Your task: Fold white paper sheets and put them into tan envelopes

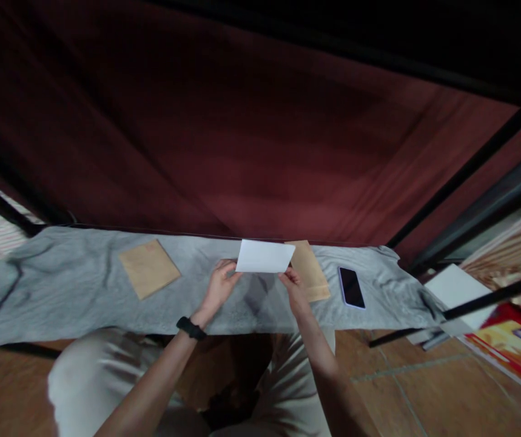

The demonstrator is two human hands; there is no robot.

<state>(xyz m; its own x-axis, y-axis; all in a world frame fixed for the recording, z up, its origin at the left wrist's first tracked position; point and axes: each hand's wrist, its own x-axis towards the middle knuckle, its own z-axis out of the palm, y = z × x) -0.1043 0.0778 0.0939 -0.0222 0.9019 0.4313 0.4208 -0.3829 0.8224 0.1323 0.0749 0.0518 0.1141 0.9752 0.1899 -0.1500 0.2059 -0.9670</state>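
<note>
A white sheet of paper (pixel 264 257) is held up above a grey cloth (pixel 73 297). My left hand (pixel 220 284) pinches its lower left corner, a black band on that wrist. My right hand (pixel 293 284) grips its lower right edge. Both hands are closed on the sheet. A brown envelope (pixel 311 272) lies on the cloth just behind and right of the sheet, partly hidden by it. A second brown envelope (pixel 148 267) lies flat on the cloth to the left.
A black phone (pixel 351 287) lies face up on the cloth's right part. A dark red curtain (pixel 251 152) hangs behind. A white sheet (pixel 455 288), black rods and a red and yellow box (pixel 517 346) sit at the right on tiled floor.
</note>
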